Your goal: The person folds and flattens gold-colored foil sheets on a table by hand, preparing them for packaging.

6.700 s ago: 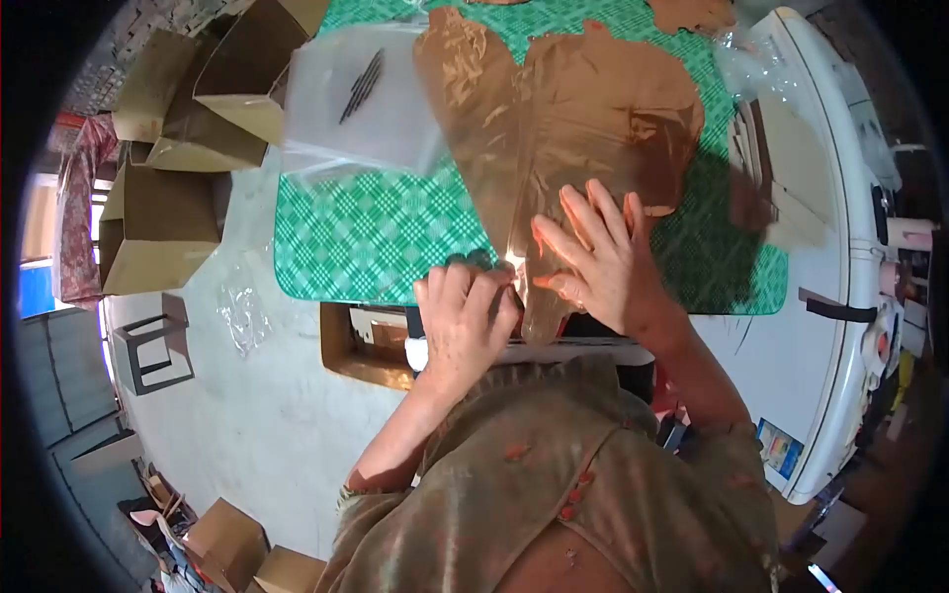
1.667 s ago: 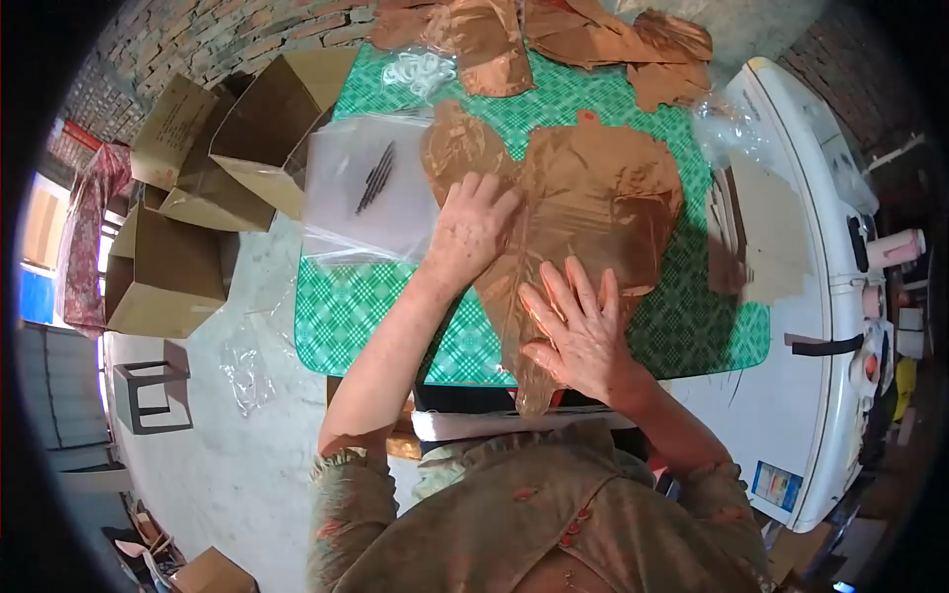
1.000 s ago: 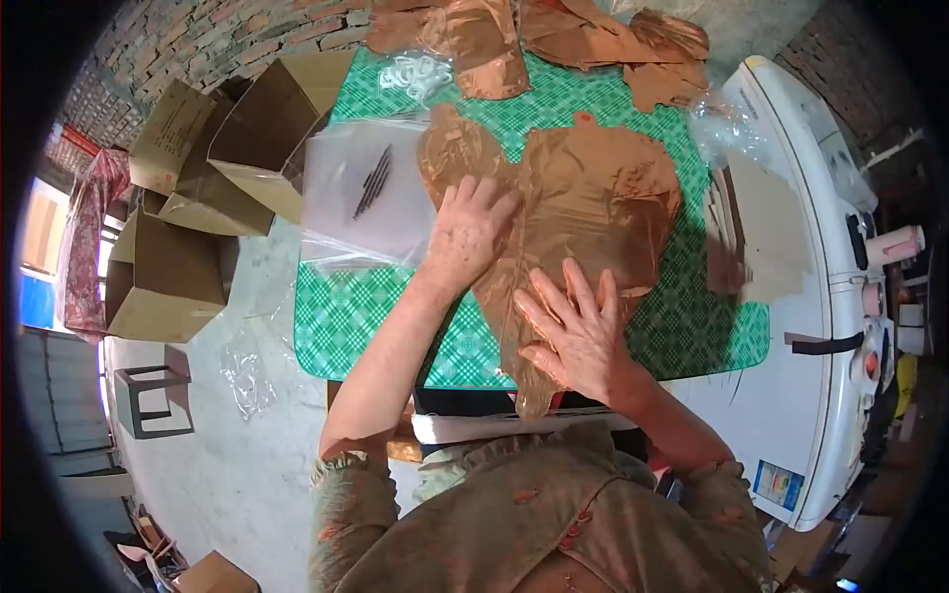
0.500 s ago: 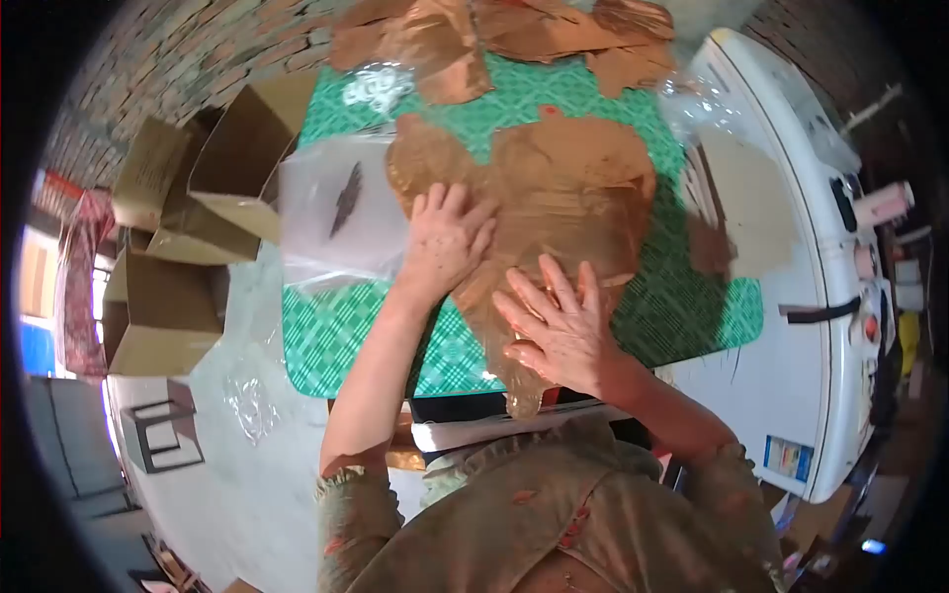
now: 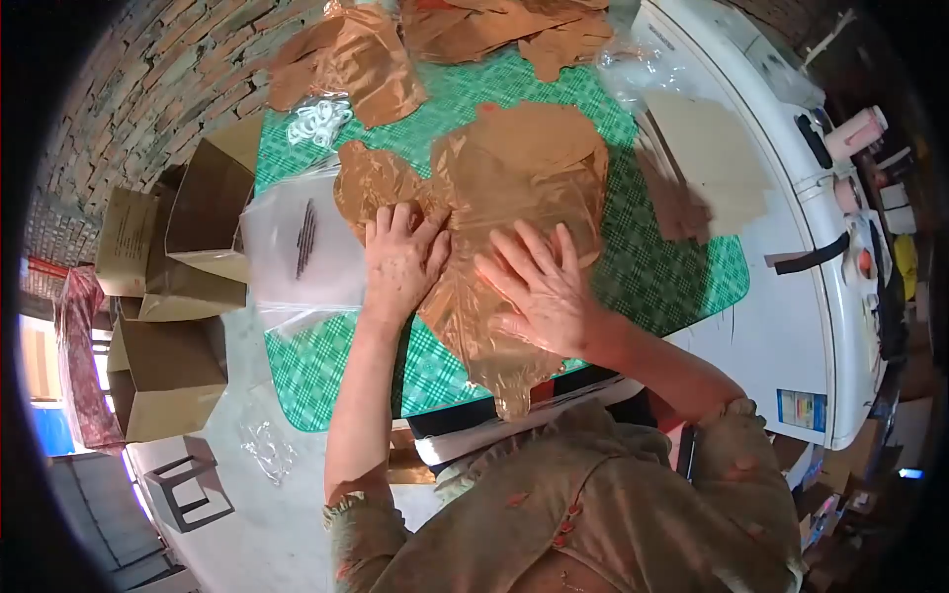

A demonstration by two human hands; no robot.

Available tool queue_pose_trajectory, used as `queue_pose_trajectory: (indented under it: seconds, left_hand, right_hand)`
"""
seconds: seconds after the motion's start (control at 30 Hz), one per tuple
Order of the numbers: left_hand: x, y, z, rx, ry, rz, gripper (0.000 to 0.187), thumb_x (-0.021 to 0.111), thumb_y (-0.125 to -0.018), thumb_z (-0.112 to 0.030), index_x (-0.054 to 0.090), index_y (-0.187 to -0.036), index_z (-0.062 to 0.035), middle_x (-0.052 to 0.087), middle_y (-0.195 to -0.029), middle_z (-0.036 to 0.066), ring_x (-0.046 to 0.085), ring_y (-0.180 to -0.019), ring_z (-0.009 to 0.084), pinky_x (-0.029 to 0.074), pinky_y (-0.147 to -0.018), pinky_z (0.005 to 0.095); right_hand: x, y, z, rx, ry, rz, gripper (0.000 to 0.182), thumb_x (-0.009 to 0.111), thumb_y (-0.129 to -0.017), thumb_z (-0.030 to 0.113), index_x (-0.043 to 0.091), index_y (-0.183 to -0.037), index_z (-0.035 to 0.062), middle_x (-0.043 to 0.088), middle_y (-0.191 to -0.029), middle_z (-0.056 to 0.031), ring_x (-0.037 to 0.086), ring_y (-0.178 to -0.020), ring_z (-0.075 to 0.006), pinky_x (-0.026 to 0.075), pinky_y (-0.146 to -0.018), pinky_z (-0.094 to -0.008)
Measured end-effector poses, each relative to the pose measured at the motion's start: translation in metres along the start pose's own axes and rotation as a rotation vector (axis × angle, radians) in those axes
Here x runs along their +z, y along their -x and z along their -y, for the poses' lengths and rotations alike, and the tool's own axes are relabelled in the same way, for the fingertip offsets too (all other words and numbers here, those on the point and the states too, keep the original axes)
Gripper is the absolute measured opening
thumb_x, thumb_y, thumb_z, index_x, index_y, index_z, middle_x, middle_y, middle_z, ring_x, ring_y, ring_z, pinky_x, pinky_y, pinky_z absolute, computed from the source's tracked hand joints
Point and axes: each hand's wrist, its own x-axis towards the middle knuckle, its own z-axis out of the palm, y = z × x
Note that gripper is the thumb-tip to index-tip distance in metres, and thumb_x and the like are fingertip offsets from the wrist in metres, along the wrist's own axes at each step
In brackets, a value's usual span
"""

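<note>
A flat, shiny brown foil balloon (image 5: 524, 188), uninflated, with rounded lobes and a narrow tail, lies spread on the green checked table cover (image 5: 336, 381). My left hand (image 5: 400, 259) rests palm down on its left part, fingers slightly bent. Over its lower middle, my right hand (image 5: 542, 292) lies flat with fingers spread. Neither hand grasps anything. To the left of my left hand is a stack of clear plastic bags (image 5: 297, 237) with a dark printed mark.
More brown foil pieces (image 5: 494, 30) are heaped at the far edge, near a white coiled bundle (image 5: 318, 123). Beige card sheets (image 5: 707, 163) lie at right, beside a white appliance (image 5: 791, 326). Open cardboard boxes (image 5: 173, 366) stand left. A small dark frame (image 5: 188, 489) is below them.
My right hand has moved up and left onto the foil and lies flatter. The balloon's lower part is spread wider. My left hand stays on the left part; the whole view has tilted.
</note>
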Motion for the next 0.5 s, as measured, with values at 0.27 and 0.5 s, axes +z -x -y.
queue_pose_trajectory:
  seconds: [0.27, 0.5]
  left_hand:
    - [-0.001, 0.003, 0.003, -0.011, 0.01, -0.01, 0.034, 0.074, -0.093, -0.022, 0.076, -0.126, -0.0163, 0.062, -0.112, 0.008, 0.056, -0.103, 0.0295, 0.046, -0.088, 0.0442]
    - [0.001, 0.001, 0.001, -0.02, 0.02, 0.017, 0.035, 0.073, -0.093, -0.022, 0.075, -0.128, -0.0159, 0.062, -0.112, 0.009, 0.055, -0.104, 0.031, 0.046, -0.089, 0.045]
  right_hand:
    - [-0.009, -0.003, -0.009, 0.047, 0.091, -0.044, 0.082, 0.077, -0.083, 0.052, 0.055, -0.153, 0.014, 0.049, -0.156, -0.0144, 0.043, -0.144, -0.0386, 0.032, -0.113, -0.0664]
    - [0.02, -0.038, -0.048, 0.12, 0.026, -0.095, 0.075, 0.066, -0.096, 0.051, 0.048, -0.159, 0.0121, 0.047, -0.159, -0.0211, 0.039, -0.148, -0.044, 0.026, -0.118, -0.0703]
